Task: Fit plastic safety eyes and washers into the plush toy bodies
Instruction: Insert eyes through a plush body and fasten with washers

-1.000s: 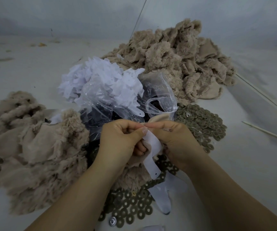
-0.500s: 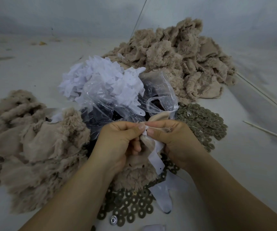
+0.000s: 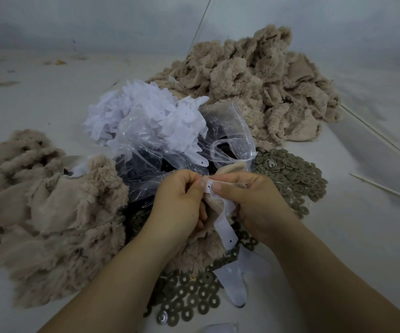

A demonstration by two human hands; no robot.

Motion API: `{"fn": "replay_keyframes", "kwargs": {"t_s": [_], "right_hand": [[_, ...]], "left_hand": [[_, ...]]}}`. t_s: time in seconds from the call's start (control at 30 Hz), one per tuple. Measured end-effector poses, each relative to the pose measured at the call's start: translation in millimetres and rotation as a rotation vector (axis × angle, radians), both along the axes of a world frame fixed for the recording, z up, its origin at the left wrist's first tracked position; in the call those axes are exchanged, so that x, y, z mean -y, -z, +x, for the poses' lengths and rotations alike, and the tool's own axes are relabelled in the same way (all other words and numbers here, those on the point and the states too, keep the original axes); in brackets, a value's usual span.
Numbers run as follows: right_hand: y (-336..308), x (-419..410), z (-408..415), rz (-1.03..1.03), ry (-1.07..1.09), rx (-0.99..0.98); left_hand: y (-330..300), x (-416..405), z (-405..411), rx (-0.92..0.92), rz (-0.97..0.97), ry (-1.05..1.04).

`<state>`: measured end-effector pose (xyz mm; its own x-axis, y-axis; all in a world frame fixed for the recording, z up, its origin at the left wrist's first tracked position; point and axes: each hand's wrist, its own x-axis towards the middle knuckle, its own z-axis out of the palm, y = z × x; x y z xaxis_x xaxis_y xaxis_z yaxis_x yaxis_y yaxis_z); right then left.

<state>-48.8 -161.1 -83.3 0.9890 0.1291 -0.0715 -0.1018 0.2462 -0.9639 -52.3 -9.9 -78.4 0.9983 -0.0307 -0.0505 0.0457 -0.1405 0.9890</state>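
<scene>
My left hand and my right hand meet at the centre, both pinching one beige plush body turned inside out, with a white paper strip with small holes pressed against its fabric. The thumbs nearly touch over a small dark hole in the strip. Olive-grey washers lie heaped to the right of my hands, and more washers lie spread below them. A clear plastic bag holding dark pieces sits just behind my hands. I cannot see an eye in my fingers.
A big pile of beige plush bodies lies at the back right, another plush pile at the left. White paper strips are heaped on the bag. A loose white strip lies near my right wrist. A thin white stick lies at the right.
My hands have turned the plush body slightly and shifted the white strip, so its upper hole now shows between my thumbs. The piles have not moved.
</scene>
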Motion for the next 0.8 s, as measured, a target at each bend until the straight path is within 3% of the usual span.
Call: {"fn": "replay_keyframes", "kwargs": {"t_s": [0.17, 0.43, 0.67, 0.8], "right_hand": [[-0.5, -1.0, 0.0, -0.027, 0.044, -0.005], [1.1, -1.4, 0.8, -0.074, 0.05, 0.028], [4.6, -1.8, 1.6, -0.106, 0.066, 0.072], [3.4, -2.9, 0.9, -0.081, 0.063, 0.056]], "left_hand": [[-3.8, -3.0, 0.0, -0.043, -0.054, 0.051], [-1.6, 0.1, 0.2, 0.036, 0.064, -0.025], [4.6, 2.6, 1.5, 0.119, 0.15, -0.1], [4.3, 5.0, 1.2, 0.272, 0.28, -0.15]]}}
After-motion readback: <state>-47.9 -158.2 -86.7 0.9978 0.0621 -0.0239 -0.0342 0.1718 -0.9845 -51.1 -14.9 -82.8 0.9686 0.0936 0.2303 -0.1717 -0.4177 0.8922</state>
